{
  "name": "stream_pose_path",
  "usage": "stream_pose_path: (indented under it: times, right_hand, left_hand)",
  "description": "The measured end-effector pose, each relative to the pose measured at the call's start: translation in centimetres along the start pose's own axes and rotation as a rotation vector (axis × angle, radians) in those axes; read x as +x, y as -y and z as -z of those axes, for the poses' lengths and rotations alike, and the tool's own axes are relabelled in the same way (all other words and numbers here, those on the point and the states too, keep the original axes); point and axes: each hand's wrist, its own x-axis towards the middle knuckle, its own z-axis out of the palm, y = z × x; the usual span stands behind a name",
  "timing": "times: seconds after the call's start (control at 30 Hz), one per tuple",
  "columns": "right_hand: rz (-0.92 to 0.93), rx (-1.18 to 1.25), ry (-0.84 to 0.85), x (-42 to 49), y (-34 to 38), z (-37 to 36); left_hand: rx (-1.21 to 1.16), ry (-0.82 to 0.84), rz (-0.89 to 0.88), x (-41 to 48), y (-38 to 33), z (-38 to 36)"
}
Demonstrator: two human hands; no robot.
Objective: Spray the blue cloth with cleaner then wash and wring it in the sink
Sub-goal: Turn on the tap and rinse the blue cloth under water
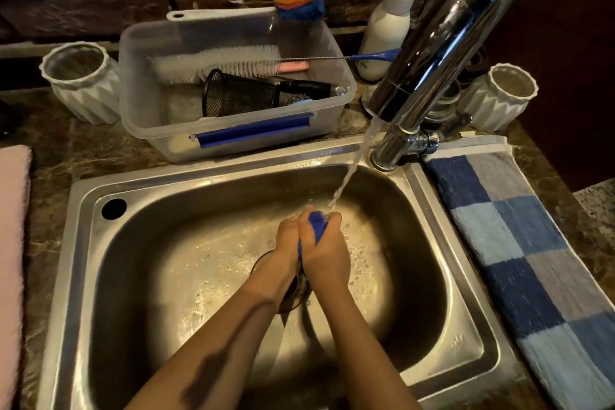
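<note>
Currently in hand: the wash-and-wring step, judging by the running water and the squeeze; the spraying seems to be done.
Blue cloth [316,225]: over the middle of the sink [83,243], above the drain [293,289], pressed between both hands.
Cloth, look: deep blue, bunched into a tight upright roll; only a tuft at the top and a narrow strip between the palms show, the rest hidden. Probably soaked.
Left hand [288,236]: curled round the cloth on its left side, gripping.
Right hand [324,250]: wrapped round the cloth from the right, fingers closed over it, lying partly over the left.
Tap [442,43]: at the sink's back right corner, running.
Water [352,170]: a thin stream falling slantwise onto the top of the cloth.
Next move calls for: likely a twist with the hands turning opposite ways, kept low over the sink so the water drains there; the tap must then be shut.
Checked towel [519,243]: flat on the desk, right of the sink.
Plastic tub [233,130]: behind the sink, holding brushes.
Pump bottle [389,20]: behind the sink, beside the tap.
</note>
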Motion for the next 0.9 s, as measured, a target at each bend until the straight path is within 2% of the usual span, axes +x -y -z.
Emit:
stream_pose_path:
  times: [0.13,0.2,0.33,0.43,0.5,0.6,0.7,0.77,0.83,0.9]
  right_hand:
    - [-0.144,-0.109,-0.076,2.3,0.4,0.8]
    - [-0.212,-0.051,-0.047,3.6,-0.4,0.7]
    - [-0.264,0.141,0.090,5.3,-2.1,0.4]
    - [-0.258,0.195,0.126,5.7,-2.4,1.2]
    - [-0.213,0.241,0.191,5.6,-2.2,1.7]
    - [-0.036,0.292,0.322,4.4,-2.2,2.9]
    - [0.084,0.126,0.398,2.8,-2.2,3.7]
    - [0.171,0.041,0.359,1.5,-1.8,3.2]
    - [0.256,-0.034,0.240,0.6,-1.1,2.6]
    - [0.258,-0.084,0.103,0.4,-0.5,2.0]
  left_hand:
    - [0.110,-0.026,-0.084,0.3,0.9,-0.1]
    - [0.171,-0.063,-0.099,0.5,1.2,0.0]
    - [0.403,-0.094,-0.243,0.4,2.0,0.6]
    - [0.259,-0.005,-0.261,-0.1,2.3,1.1]
    - [0.152,0.070,-0.226,-0.4,1.9,1.3]
    - [0.033,0.122,-0.116,0.0,0.8,1.3]
    - [-0.015,0.079,0.017,0.2,0.0,1.0]
    - [0.054,0.040,0.007,0.2,0.4,0.7]
    - [0.046,0.029,0.002,-0.1,0.8,0.2]
    - [-0.013,0.061,0.047,-0.7,0.9,-0.4]
